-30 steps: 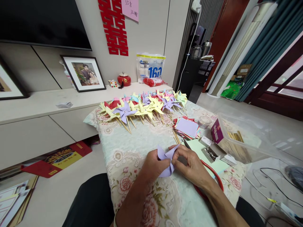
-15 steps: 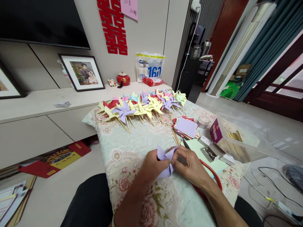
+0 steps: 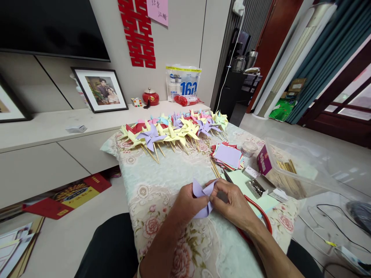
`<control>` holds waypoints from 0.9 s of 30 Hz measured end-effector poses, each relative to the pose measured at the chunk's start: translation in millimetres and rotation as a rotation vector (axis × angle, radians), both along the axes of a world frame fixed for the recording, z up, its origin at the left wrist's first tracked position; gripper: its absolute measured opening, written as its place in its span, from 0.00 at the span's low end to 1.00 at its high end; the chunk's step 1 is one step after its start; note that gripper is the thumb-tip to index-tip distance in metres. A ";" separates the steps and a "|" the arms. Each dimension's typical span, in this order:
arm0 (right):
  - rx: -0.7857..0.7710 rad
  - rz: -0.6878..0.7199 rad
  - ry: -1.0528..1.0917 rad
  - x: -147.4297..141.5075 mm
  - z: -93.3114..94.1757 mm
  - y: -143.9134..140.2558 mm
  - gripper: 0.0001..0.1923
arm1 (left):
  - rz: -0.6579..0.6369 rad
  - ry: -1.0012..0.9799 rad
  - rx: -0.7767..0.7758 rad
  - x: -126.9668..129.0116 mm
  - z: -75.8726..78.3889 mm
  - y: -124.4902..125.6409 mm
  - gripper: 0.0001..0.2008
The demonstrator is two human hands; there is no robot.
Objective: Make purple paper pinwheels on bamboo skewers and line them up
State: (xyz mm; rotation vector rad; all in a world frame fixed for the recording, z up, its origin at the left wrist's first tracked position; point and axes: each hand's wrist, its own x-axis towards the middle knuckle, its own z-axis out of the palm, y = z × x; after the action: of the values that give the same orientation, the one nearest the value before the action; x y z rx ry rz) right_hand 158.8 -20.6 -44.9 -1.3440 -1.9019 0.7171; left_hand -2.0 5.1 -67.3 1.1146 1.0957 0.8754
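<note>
A purple paper pinwheel (image 3: 204,211), its corners folded in toward the middle, is held above the near part of the table. My left hand (image 3: 189,204) grips it from the left, thumb pressed near its centre. From the right, my right hand (image 3: 228,199) pinches it at the centre; whether a pin is between those fingers is hidden. Under my right forearm lie scissors with red handles (image 3: 265,214), their dark blades pointing away. Beyond them sits an open small box of metal pins (image 3: 256,188) on pale green paper (image 3: 242,188).
Finished pinwheels on sticks (image 3: 174,133) crowd the table's far side. At right are stacked paper squares (image 3: 228,155), a round clear container (image 3: 249,148) and a plastic bin (image 3: 315,181) with wooden sticks (image 3: 290,181). A floral cloth (image 3: 156,193) covers the table.
</note>
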 end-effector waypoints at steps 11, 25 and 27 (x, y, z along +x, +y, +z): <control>0.043 0.021 0.077 7.9 15.6 -3.5 0.05 | 0.113 -0.134 -0.059 -3.3 -6.4 -2.0 0.08; -0.030 -0.583 -0.622 115.4 19.4 -10.5 0.12 | 0.091 -0.291 -0.251 2.5 7.7 16.7 0.09; -0.076 -0.604 -0.787 105.5 18.9 -9.0 0.14 | 0.026 -0.252 -0.246 3.4 8.5 23.7 0.10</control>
State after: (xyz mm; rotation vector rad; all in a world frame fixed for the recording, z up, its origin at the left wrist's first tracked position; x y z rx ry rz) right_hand 264.4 -29.6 -26.0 -2.3345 -1.8276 -0.0779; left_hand 1.4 28.8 -58.8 0.7658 0.9798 0.8504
